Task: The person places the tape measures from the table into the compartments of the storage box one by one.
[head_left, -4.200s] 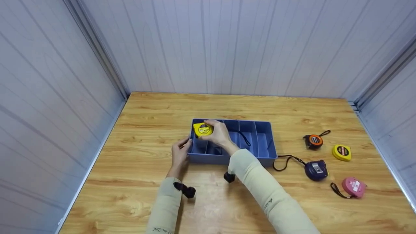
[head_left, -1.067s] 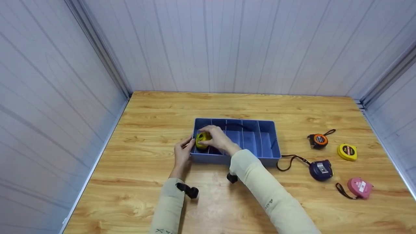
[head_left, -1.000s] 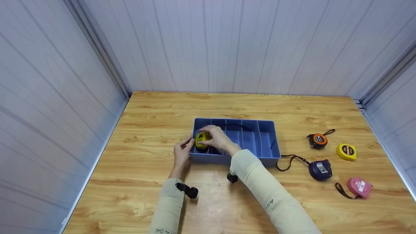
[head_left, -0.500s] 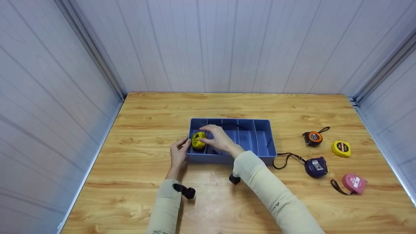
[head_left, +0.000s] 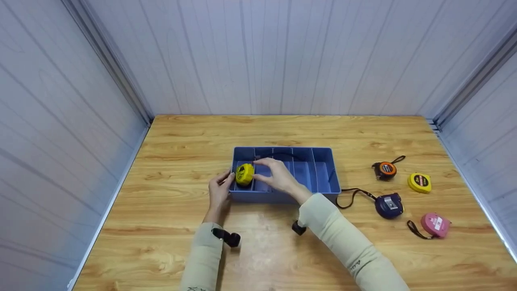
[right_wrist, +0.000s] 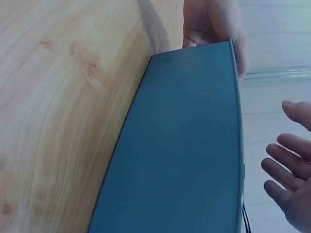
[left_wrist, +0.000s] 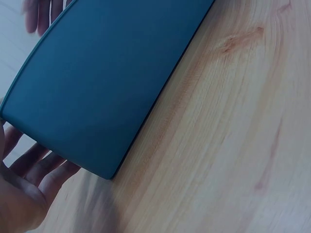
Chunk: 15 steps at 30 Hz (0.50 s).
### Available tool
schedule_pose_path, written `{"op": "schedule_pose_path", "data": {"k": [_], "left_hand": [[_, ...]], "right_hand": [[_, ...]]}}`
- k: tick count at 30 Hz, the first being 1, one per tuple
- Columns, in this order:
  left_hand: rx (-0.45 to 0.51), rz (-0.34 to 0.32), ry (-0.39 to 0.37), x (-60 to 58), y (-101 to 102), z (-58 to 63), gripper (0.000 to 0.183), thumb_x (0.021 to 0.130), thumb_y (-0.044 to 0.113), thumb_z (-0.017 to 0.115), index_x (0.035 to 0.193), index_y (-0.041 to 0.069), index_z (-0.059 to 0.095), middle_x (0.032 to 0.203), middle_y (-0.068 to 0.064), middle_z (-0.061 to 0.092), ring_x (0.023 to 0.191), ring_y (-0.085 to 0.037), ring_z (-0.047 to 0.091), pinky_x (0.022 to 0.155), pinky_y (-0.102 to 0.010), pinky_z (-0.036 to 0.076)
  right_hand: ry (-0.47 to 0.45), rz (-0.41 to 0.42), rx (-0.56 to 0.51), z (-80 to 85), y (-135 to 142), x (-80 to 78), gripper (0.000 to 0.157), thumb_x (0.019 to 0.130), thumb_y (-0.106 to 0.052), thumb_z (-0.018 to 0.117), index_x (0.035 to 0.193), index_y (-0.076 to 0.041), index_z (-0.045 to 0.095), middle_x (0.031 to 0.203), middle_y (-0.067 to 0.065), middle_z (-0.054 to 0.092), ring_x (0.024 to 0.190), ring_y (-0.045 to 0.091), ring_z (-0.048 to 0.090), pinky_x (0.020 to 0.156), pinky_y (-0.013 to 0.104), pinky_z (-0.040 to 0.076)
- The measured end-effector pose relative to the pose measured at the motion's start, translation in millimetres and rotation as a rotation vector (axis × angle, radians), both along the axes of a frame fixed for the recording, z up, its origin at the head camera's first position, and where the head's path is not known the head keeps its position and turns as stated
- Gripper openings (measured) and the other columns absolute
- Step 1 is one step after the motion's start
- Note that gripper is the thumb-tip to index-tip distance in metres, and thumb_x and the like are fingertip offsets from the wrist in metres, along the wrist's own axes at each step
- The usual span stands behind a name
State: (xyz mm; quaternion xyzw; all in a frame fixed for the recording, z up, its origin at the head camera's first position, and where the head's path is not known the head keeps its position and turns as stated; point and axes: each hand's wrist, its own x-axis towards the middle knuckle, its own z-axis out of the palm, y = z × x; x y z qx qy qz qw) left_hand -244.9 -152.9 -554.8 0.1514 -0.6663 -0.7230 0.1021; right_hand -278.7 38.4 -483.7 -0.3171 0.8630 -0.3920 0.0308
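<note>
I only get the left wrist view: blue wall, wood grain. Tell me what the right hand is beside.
Observer: In the head view, a yellow, rounded, plastic-cased tape measure in the leftmost compartment of the blue, rectangular plastic box.
Operator: Say whether the right hand grips it.
Observer: No; in the right wrist view its thumb and fingers are spread apart.
Operator: Report what lies to the box's right.
Observer: Four more rounded, plastic-cased tape measures on the wood-grain table: a black-and-orange one, a second yellow one, a dark blue one and a pink one.

Blue tray partly outside wrist views
</note>
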Motion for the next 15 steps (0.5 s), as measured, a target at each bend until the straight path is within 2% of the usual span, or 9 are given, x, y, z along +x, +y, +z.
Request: {"op": "schedule_pose_path", "data": {"k": [4,8,15], "left_hand": [[-0.027,0.008,0.000,0.0,0.0,-0.5,0.030,0.084,0.009,0.061,0.113,0.001,0.060,0.114,-0.015,0.057,0.093,-0.018,0.056,0.080,-0.029,0.048],[0.002,0.011,-0.010,0.4,1.2,0.5,0.030,0.083,0.009,0.061,0.112,0.000,0.060,0.113,-0.016,0.057,0.088,-0.016,0.056,0.080,-0.034,0.048],[0.047,0.020,-0.018,0.3,1.5,2.6,0.032,0.083,0.009,0.062,0.113,0.000,0.059,0.116,-0.016,0.056,0.090,-0.016,0.055,0.078,-0.025,0.048]], "right_hand": [[0.019,-0.002,-0.019,0.2,9.4,5.8,0.041,0.083,-0.022,0.063,0.118,-0.002,0.055,0.119,0.009,0.054,0.112,0.023,0.046,0.095,0.037,0.037],[0.074,-0.001,-0.048,-0.1,20.8,12.5,0.041,0.082,-0.024,0.064,0.117,-0.003,0.056,0.117,0.010,0.055,0.111,0.022,0.048,0.094,0.036,0.038],[0.136,0.000,-0.112,1.6,39.8,24.5,0.040,0.082,-0.023,0.065,0.117,-0.004,0.057,0.116,0.008,0.056,0.109,0.020,0.049,0.093,0.033,0.039]]}}
